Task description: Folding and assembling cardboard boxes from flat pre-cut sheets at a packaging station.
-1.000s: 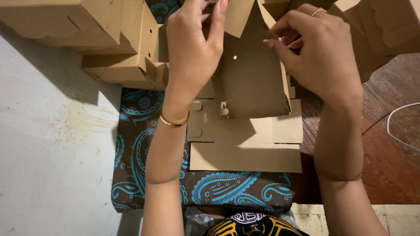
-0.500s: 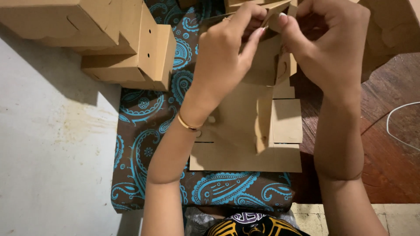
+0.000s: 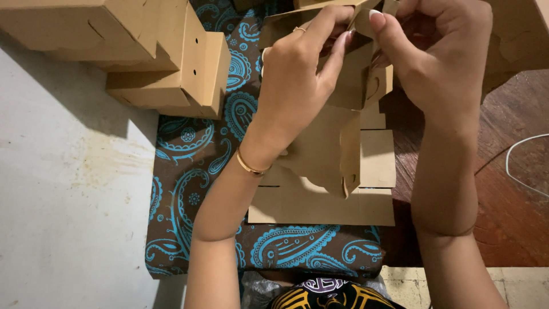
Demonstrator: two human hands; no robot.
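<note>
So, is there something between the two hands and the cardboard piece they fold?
Nothing visible. The left hand and the right hand both already pinch the upper flaps of the brown cardboard box blank, which lies over the paisley cloth. The finished boxes stand apart, to the left.

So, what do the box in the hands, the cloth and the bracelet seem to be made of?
Box: thin brown cardboard, matte, with cut slots and creased flaps. Cloth: probably printed cotton, dark brown with a blue paisley pattern, lying soft and flat. Bracelet: likely metal, gold-coloured and shiny, though it could be plated.
</note>
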